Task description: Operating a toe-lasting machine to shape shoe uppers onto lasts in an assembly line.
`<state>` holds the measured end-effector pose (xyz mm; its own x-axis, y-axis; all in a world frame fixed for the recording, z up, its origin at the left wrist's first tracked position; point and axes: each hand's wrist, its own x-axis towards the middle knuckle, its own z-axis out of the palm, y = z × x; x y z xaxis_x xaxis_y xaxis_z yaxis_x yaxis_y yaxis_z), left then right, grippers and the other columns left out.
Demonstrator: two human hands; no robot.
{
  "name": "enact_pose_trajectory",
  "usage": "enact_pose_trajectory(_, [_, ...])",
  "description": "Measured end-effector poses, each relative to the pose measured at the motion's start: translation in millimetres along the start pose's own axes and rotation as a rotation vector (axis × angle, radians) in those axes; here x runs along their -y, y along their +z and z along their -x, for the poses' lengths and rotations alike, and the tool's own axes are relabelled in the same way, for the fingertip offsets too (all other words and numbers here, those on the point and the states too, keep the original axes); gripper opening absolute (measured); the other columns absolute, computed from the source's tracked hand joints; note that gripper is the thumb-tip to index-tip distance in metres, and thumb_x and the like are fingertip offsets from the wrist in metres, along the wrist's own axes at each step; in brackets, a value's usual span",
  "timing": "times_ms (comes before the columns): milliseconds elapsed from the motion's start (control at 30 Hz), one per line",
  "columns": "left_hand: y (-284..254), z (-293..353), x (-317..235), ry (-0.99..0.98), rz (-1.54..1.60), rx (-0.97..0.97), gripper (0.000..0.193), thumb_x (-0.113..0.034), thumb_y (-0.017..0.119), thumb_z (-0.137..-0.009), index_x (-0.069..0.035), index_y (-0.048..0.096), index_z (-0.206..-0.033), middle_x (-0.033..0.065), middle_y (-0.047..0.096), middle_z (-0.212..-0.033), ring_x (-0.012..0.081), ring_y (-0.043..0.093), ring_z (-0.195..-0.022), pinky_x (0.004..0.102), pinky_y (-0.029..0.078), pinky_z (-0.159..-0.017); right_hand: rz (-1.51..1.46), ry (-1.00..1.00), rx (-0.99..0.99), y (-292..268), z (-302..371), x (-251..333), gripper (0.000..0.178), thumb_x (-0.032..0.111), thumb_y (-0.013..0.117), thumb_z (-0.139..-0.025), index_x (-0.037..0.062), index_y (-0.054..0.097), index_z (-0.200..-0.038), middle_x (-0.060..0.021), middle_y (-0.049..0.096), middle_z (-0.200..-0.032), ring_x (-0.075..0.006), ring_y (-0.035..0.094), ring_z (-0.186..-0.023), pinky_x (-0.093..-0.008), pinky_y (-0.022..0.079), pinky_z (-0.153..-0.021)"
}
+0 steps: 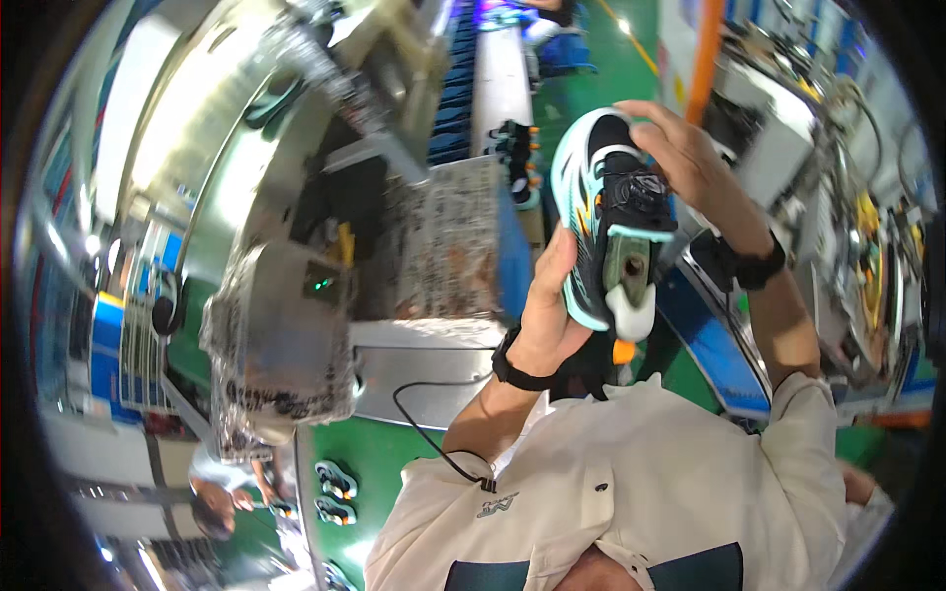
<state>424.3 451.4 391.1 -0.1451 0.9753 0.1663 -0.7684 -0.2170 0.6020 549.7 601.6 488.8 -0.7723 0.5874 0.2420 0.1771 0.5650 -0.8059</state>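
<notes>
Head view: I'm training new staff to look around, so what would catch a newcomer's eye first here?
The black and turquoise shoe, right of centre, held between the left hand and right hand. Next, left of centre, the plastic-wrapped box with small green lights. Then the pair of shoes on the green floor, lower left.

Shoe factory, sneaker (pixel 583 207) on a last (pixel 631 278), plastic-wrapped machine (pixel 286 320), green floor (pixel 384 455)
</notes>
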Motion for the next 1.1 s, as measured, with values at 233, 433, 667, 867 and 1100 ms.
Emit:
enact_pose_trajectory(233, [41,-49,120,-0.335,-0.051,-0.058,0.049,-0.041,0.041,-0.101,-0.006,0.045,-0.134,0.0122,0.06,-0.124,0.0257,0.06,-0.111,0.0432,0.05,-0.095,-0.029,-0.291,-0.289,-72,130,-98,0.044,0.023,0.065,-0.088,0.0049,0.056,-0.127,-0.0147,0.061,-0.123,-0.0262,0.059,-0.111,-0.0379,0.045,-0.094])
enact_pose_trajectory(433, [72,-66,197,-0.459,-0.038,-0.06,0.048,-0.04,0.04,-0.101,-0.006,0.044,-0.135,0.0109,0.06,-0.124,0.0236,0.06,-0.112,0.0413,0.048,-0.098,-0.114,-0.164,-0.406,-110,182,-157,0.031,0.004,0.065,-0.083,0.0021,0.063,-0.114,-0.0178,0.067,-0.103,-0.0282,0.065,-0.088,-0.0331,0.051,-0.078])
enact_pose_trajectory(667, [82,-80,223,-0.548,-0.121,-0.032,0.052,-0.046,0.04,-0.1,-0.006,0.045,-0.133,0.013,0.061,-0.119,0.0262,0.064,-0.103,0.04,0.054,-0.086,-0.037,-0.148,-0.509,-135,202,-163,0.021,0.009,0.064,-0.086,0.0019,0.065,-0.105,-0.0153,0.062,-0.081,-0.0271,0.056,-0.074,-0.0338,0.046,-0.066])
enact_pose_trajectory(867, [63,-104,222,-0.567,-0.087,0.104,0.056,-0.051,0.041,-0.097,-0.008,0.046,-0.133,0.0124,0.061,-0.116,0.0275,0.064,-0.094,0.0396,0.054,-0.079,0.175,-0.145,-0.627,-133,191,-153,0.022,0.018,0.067,-0.086,0.0059,0.068,-0.104,-0.0102,0.058,-0.078,-0.0252,0.056,-0.076,-0.0348,0.045,-0.066])
enact_pose_trajectory(1100, [42,-150,236,-0.664,-0.002,0.221,0.057,-0.051,0.04,-0.098,-0.005,0.048,-0.131,0.0158,0.062,-0.113,0.0287,0.063,-0.093,0.0408,0.053,-0.079,0.302,-0.023,-0.737,-135,179,-149,0.022,0.015,0.068,-0.084,0.0054,0.067,-0.104,-0.0112,0.062,-0.084,-0.0271,0.059,-0.08,-0.0343,0.048,-0.068])
